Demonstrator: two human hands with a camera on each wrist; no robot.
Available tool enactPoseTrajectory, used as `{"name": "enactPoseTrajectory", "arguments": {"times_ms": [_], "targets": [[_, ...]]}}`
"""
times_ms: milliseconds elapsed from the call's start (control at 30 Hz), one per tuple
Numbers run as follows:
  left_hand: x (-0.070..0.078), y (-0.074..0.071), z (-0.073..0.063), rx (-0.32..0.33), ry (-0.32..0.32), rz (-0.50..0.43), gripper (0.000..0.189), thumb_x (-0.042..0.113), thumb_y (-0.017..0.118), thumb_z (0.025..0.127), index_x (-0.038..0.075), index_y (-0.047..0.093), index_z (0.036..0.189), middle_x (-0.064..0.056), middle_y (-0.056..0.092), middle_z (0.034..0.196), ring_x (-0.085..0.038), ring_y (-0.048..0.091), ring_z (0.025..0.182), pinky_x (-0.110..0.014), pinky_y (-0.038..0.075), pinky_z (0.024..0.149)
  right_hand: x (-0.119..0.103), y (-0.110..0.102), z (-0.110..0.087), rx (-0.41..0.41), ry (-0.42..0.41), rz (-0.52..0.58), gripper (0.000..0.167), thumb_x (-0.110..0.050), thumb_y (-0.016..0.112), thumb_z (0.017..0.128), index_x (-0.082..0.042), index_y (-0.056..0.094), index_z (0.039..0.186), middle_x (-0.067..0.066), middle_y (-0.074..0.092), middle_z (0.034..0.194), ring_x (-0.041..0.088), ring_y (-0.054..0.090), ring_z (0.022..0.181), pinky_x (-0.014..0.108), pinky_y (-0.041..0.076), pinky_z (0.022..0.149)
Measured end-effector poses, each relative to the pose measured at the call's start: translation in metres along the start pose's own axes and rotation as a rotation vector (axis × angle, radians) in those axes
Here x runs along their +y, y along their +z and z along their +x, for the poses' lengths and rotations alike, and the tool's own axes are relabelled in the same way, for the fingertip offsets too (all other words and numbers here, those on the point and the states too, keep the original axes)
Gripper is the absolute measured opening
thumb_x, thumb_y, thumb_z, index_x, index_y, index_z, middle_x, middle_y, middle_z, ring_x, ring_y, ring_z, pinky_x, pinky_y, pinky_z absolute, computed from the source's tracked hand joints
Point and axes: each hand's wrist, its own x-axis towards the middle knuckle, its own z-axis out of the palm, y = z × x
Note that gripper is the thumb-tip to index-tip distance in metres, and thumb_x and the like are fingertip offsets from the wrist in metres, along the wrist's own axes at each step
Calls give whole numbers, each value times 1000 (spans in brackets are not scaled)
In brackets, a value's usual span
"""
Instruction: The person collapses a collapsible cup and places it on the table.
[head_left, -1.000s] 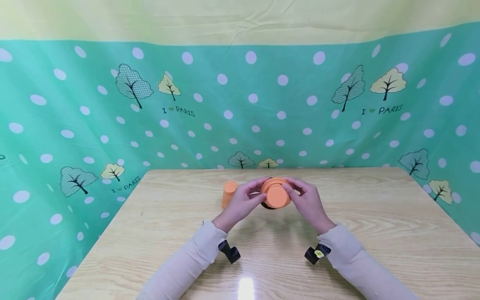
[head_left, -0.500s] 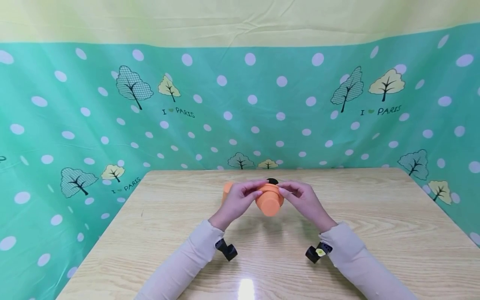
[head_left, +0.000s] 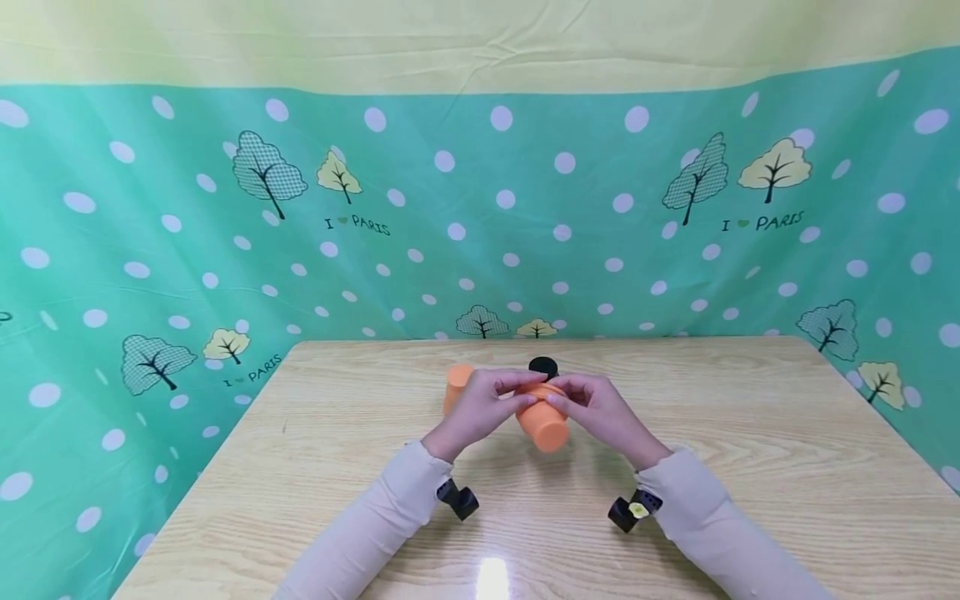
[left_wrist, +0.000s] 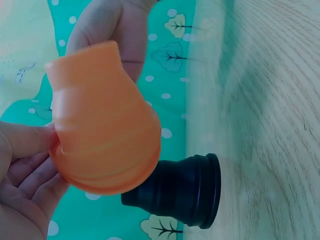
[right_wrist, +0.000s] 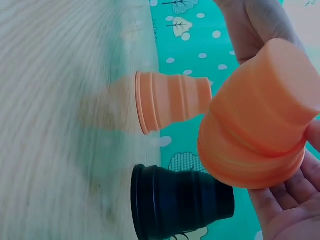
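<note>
"What could go wrong over there?"

"The orange stepped cup (head_left: 543, 421) is up above the desk (head_left: 337, 500), pinched from two sides only: the left grip (head_left: 480, 409) has one flank of its wide part, the right grip (head_left: 606, 417) the other. If either let go, I reckon it would twist and drop."

"And the black cup (right_wrist: 175, 202)?"

"Rim-down on the desk, just beyond. Lowered at that slant, the orange one could clip and topple it. The second orange cup (right_wrist: 172, 102), standing to its left, looks safer."

"Which way does the held one point?"

"Narrow base towards the person and tipped up, wide rim away; the long axis leans, well off upright."
</note>
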Motion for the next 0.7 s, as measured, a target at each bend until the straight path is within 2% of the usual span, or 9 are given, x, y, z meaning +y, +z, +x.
{"name": "enactPoseTrajectory", "arguments": {"times_ms": [233, 400, 567, 700], "targets": [[0, -2, -1, 36, 11, 15, 34, 6, 68, 86, 7, 66, 120, -8, 65, 119, -19, 57, 115, -37, 47, 97, 0, 2, 0, 10, 1, 13, 27, -20, 61, 93, 0, 65, 109, 11, 67, 99, 12, 62, 81, 30, 54, 74], [-4, -9, -3, 41, 8, -43, 36, 14, 67, 88, 5, 63, 123, -9, 63, 122, -21, 58, 113, -42, 46, 97, 1, 1, 0, 51, -7, 30, 28, -19, 60, 94, 2, 63, 111, 12, 67, 101, 10, 63, 86, 27, 54, 77], [-5, -15, -4, 7, -24, -95, 40, 11, 65, 89, 1, 58, 127, -14, 60, 126, -25, 57, 114, -48, 44, 98, 0, -1, 0, 125, -25, 84, 28, -13, 59, 94, 7, 60, 113, 15, 65, 102, 8, 62, 86, 22, 53, 77], [-6, -16, -5, -26, -53, -129, 45, 9, 65, 89, -1, 53, 131, -15, 58, 128, -27, 55, 117, -52, 39, 102, 0, -2, -1, 164, -40, 106, 28, -10, 59, 93, 9, 59, 113, 11, 65, 100, 7, 61, 86, 20, 53, 78]]}}
